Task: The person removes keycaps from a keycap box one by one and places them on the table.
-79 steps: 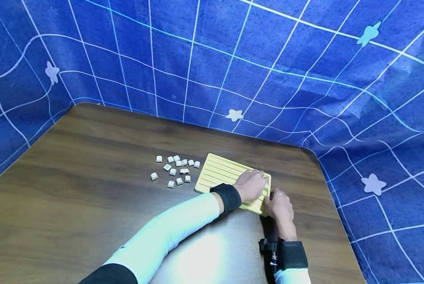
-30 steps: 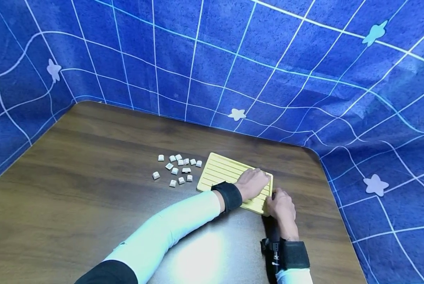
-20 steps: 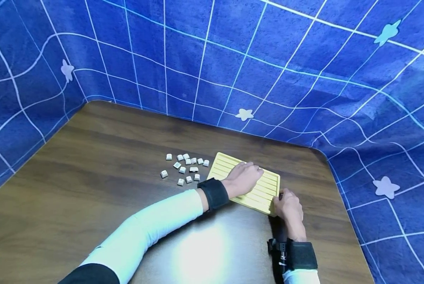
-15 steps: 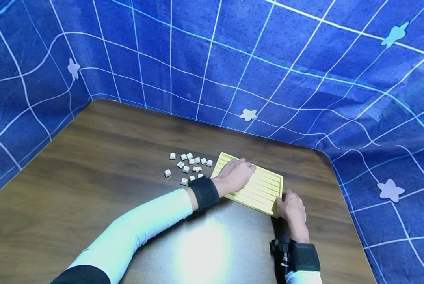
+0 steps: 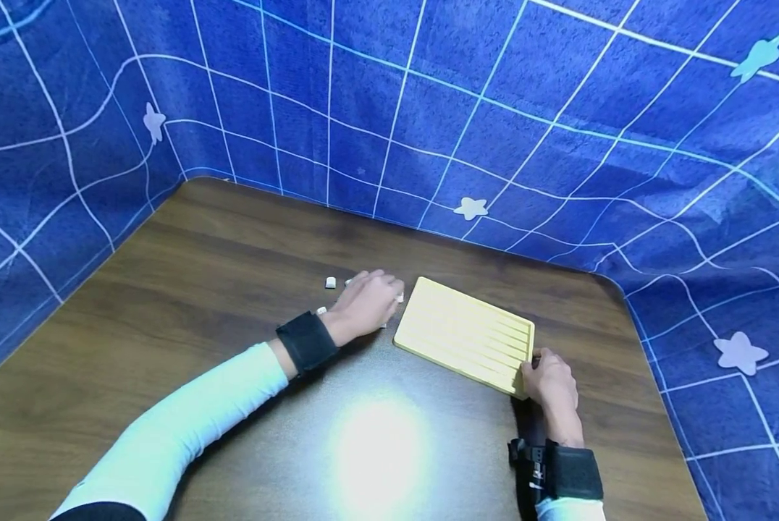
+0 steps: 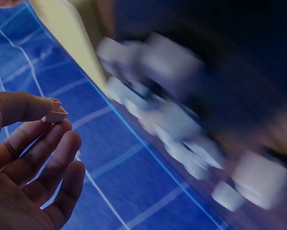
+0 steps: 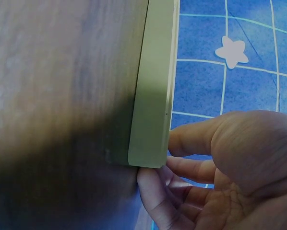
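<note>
My left hand (image 5: 368,298) hovers over the loose white keycaps (image 5: 330,283), hiding most of them in the head view. In the left wrist view its thumb and forefinger pinch a small hollow keycap (image 6: 55,114), with the other fingers loosely bent. Blurred keycaps (image 6: 261,179) lie beyond it on the table. Right of that hand is a yellow ridged tray (image 5: 451,329), lying flat. At its near right corner, my right hand (image 5: 551,380) grips the edge. The right wrist view shows the thumb against the tray's wall (image 7: 150,96) and fingers bent about the corner.
The brown wooden table (image 5: 246,239) carries everything. A blue curtain (image 5: 363,94) with white grid lines and stars hangs along its back and sides. Strong glare (image 5: 379,456) covers the table's near middle.
My left hand has moved left from the tray's right end, across the tray, to the loose keycaps. My right hand keeps its hold on the tray's corner. The head view has shifted slightly.
</note>
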Demonstrator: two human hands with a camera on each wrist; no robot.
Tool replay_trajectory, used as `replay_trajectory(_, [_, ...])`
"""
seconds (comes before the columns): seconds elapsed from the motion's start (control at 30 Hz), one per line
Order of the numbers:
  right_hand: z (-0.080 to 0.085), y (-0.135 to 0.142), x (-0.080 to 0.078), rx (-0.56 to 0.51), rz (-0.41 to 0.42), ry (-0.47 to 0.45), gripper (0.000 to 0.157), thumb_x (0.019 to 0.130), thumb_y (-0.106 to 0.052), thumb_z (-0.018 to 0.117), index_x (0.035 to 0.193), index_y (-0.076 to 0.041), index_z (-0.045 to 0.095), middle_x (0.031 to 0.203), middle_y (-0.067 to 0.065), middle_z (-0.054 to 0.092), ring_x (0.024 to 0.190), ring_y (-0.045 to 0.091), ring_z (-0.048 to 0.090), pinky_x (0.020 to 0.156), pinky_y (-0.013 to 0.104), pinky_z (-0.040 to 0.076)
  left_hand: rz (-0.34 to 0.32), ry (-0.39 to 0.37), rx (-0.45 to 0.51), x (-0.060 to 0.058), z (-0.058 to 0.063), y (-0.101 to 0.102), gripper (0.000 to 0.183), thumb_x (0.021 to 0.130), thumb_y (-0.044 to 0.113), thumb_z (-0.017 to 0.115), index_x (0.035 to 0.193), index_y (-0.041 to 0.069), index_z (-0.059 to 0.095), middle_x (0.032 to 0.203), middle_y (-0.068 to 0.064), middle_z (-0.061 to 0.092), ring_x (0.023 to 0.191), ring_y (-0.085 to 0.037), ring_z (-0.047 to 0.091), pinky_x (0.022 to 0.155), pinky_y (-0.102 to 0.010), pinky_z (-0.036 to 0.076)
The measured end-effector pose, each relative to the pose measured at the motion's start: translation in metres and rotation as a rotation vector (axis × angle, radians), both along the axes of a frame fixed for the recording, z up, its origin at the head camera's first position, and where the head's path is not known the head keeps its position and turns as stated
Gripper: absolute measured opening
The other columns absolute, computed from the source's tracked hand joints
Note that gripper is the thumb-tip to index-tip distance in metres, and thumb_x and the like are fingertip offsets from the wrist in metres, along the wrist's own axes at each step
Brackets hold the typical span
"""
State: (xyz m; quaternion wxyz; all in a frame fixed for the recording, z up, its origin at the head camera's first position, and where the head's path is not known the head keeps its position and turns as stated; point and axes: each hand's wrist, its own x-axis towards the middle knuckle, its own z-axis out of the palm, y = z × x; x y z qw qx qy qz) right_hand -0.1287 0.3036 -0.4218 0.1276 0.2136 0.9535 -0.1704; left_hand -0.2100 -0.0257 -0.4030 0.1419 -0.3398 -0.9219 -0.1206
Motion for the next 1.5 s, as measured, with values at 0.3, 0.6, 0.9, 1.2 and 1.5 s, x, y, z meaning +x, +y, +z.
replay_trajectory(0.3, [0.000, 0.002, -0.001, -0.003, -0.001, -0.002, 0.049, 0.095, -0.027, 0.045, 0.137, -0.004, 0.045, 0.136, 0.029, 0.049, 0.114, 0.051, 0.053, 0.084, 0.058, 0.048, 0.183, -0.083, 0.009, -0.007, -0.007, -0.070, 0.008, 0.087, 0.011, 0.065, 0.094, 0.006, 0.066, 0.096, -0.010, 0.072, 0.091, -0.030, 0.065, 0.080, -0.044, 0.053])
replay_trajectory(0.6, [0.003, 0.004, 0.001, -0.010, -0.013, -0.017, 0.049, 0.095, -0.028, 0.044, 0.138, -0.004, 0.043, 0.137, 0.029, 0.047, 0.117, 0.052, 0.051, 0.087, 0.059, 0.048, 0.235, -0.079, 0.021, -0.009, -0.022, -0.105, 0.005, 0.084, 0.007, 0.067, 0.088, 0.005, 0.067, 0.088, -0.010, 0.070, 0.084, -0.031, 0.064, 0.073, -0.046, 0.051])
replay_trajectory(0.9, [0.003, 0.003, 0.001, -0.002, -0.008, -0.005, 0.049, 0.094, -0.028, 0.044, 0.137, -0.004, 0.045, 0.136, 0.029, 0.048, 0.116, 0.052, 0.052, 0.086, 0.059, 0.048, 0.174, -0.103, 0.005, -0.011, -0.025, -0.109, 0.012, 0.078, 0.006, 0.071, 0.075, 0.010, 0.061, 0.076, -0.005, 0.064, 0.074, -0.028, 0.065, 0.064, -0.045, 0.048])
replay_trajectory(1.2, [0.001, -0.001, 0.001, 0.012, -0.003, -0.002, 0.049, 0.094, -0.027, 0.044, 0.137, -0.002, 0.044, 0.134, 0.030, 0.049, 0.114, 0.051, 0.053, 0.086, 0.058, 0.048, 0.171, -0.115, 0.001, -0.011, -0.029, -0.111, 0.019, 0.075, 0.005, 0.072, 0.072, 0.010, 0.054, 0.073, -0.004, 0.059, 0.069, -0.026, 0.062, 0.062, -0.045, 0.048])
replay_trajectory(1.5, [0.000, -0.003, 0.000, 0.009, 0.003, 0.000, 0.049, 0.094, -0.027, 0.044, 0.137, -0.003, 0.045, 0.135, 0.030, 0.049, 0.115, 0.051, 0.053, 0.087, 0.058, 0.048, 0.166, -0.180, -0.016, -0.010, -0.028, -0.117, 0.017, 0.076, 0.007, 0.074, 0.087, 0.007, 0.062, 0.084, -0.006, 0.063, 0.074, -0.025, 0.062, 0.064, -0.044, 0.050])
